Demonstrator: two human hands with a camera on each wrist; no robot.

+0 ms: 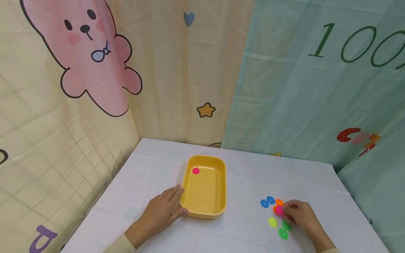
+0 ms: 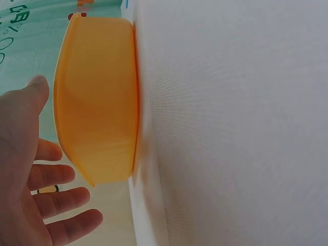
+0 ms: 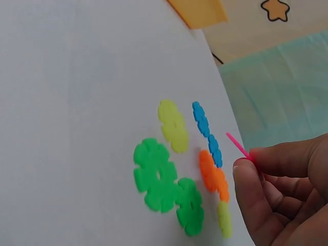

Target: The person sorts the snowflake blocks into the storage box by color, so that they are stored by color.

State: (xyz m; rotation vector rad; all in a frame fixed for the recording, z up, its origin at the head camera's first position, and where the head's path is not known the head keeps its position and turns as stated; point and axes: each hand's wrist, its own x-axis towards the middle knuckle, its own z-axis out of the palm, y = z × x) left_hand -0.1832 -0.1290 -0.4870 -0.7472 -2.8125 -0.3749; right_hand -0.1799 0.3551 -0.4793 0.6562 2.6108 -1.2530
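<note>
My right hand (image 1: 299, 213) pinches a pink flower-shaped plastic disc (image 3: 237, 143) between thumb and forefinger, and the disc stands edge-on in the right wrist view. Around it lie blue discs (image 1: 267, 201), orange discs (image 3: 212, 174), yellow discs (image 3: 174, 126) and green discs (image 3: 155, 175) of the same notched kind. My left hand (image 1: 161, 210) is at the near left side of a yellow plastic tray (image 1: 204, 214), its fingers extended and thumb spread, fingertips right at the rim. Inside the tray, near the far left corner, lies one pink disc (image 1: 195, 171).
A white cloth (image 1: 246, 232) covers the table. Printed curtains (image 1: 177, 70) rise along its back and sides. The tray stands near the middle, with the loose discs to its right.
</note>
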